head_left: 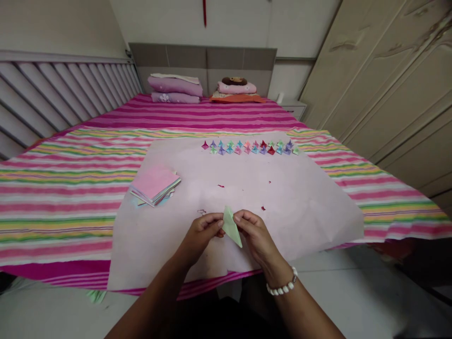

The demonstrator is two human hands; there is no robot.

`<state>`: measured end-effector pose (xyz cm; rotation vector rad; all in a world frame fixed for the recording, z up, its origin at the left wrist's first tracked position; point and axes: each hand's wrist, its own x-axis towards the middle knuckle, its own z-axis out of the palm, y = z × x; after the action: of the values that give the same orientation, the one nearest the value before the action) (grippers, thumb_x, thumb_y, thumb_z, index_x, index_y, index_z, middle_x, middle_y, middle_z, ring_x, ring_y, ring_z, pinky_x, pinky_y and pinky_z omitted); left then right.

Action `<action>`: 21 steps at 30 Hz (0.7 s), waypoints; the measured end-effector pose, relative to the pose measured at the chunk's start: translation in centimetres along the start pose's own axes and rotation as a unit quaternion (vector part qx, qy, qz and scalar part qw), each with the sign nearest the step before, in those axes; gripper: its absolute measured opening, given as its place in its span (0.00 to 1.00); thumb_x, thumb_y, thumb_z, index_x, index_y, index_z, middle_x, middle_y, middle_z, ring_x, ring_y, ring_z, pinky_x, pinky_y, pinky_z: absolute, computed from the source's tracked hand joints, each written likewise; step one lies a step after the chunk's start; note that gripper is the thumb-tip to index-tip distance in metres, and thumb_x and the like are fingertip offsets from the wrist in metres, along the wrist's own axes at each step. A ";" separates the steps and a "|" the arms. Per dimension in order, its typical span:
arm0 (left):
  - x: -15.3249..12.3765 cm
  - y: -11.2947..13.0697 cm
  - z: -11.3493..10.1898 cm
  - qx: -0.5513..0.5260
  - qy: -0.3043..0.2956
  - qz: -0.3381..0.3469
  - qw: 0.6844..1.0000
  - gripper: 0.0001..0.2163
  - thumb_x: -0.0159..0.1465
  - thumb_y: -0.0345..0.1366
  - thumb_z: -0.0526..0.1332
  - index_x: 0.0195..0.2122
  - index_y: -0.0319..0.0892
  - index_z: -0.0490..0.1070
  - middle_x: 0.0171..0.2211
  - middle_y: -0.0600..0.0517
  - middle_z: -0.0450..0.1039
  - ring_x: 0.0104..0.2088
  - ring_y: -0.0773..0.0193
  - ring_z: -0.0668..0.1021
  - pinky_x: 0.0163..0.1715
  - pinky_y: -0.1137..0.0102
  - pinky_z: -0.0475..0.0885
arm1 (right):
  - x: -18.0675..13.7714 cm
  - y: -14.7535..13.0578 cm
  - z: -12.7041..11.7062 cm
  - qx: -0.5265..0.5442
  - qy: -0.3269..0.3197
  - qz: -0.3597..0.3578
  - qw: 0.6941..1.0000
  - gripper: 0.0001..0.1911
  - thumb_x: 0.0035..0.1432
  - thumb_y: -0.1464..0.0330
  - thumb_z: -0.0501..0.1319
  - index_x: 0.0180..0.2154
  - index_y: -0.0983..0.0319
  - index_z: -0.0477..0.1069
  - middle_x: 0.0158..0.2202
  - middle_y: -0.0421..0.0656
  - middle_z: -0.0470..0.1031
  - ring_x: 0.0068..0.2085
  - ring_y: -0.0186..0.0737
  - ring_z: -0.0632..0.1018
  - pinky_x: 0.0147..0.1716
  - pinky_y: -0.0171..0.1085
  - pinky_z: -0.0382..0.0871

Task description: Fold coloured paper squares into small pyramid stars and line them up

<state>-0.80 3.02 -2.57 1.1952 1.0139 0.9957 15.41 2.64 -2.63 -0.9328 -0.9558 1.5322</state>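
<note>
A pale green folded paper [232, 226] is being held just above the near edge of a large pink sheet [310, 202] that is lying over a striped bedcover [52, 188]. It is being pinched at its left edge by the left hand [203, 231] and at its right edge by the right hand [252, 231], both closed on it with fingertips, its point hanging down and to the right. A beaded bracelet [282, 287] is being worn on the right wrist.

A stack of coloured paper squares [155, 184] is lying on the sheet to the left, and two rows of small folded paper stars [249, 147] are lying at its far edge. Tiny red scraps [263, 207] are scattered between.

The fold is judged at risk of being creased off-line, since the paper is being worked in the air rather than pressed flat. The thin paper is also likely to tear if it is being pulled apart too hard. The sheet is overhanging the bed's near edge and could be dragged by a forearm, shifting the stars.
</note>
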 end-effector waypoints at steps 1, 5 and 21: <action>0.0 0.0 0.0 0.000 0.002 0.000 1.000 0.13 0.57 0.42 0.64 0.40 0.41 0.79 0.28 0.51 0.75 0.29 0.66 0.74 0.34 0.68 0.71 | 0.0 0.0 0.0 -0.002 0.003 0.001 1.000 0.11 0.49 0.59 0.68 0.25 0.60 0.74 0.22 0.38 0.72 0.27 0.36 0.70 0.30 0.35 0.64; 0.1 0.2 0.0 0.018 0.027 0.007 0.999 0.13 0.56 0.41 0.65 0.39 0.41 0.79 0.32 0.49 0.77 0.30 0.65 0.74 0.33 0.68 0.72 | 0.1 0.1 -0.2 -0.027 0.008 -0.006 1.000 0.11 0.48 0.59 0.68 0.27 0.61 0.76 0.23 0.39 0.73 0.26 0.36 0.70 0.29 0.35 0.65; 0.4 -1.3 0.9 0.159 0.159 0.123 0.967 0.10 0.57 0.36 0.64 0.40 0.41 0.76 0.39 0.49 0.72 0.31 0.66 0.74 0.33 0.70 0.71 | 0.5 1.0 0.1 -0.138 0.040 -0.074 0.987 0.05 0.46 0.67 0.65 0.24 0.61 0.72 0.19 0.34 0.64 0.21 0.31 0.62 0.21 0.32 0.55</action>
<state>0.29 3.08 -3.83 1.4807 1.3380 1.2829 14.88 2.99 -3.59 -1.0827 -1.1723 1.2488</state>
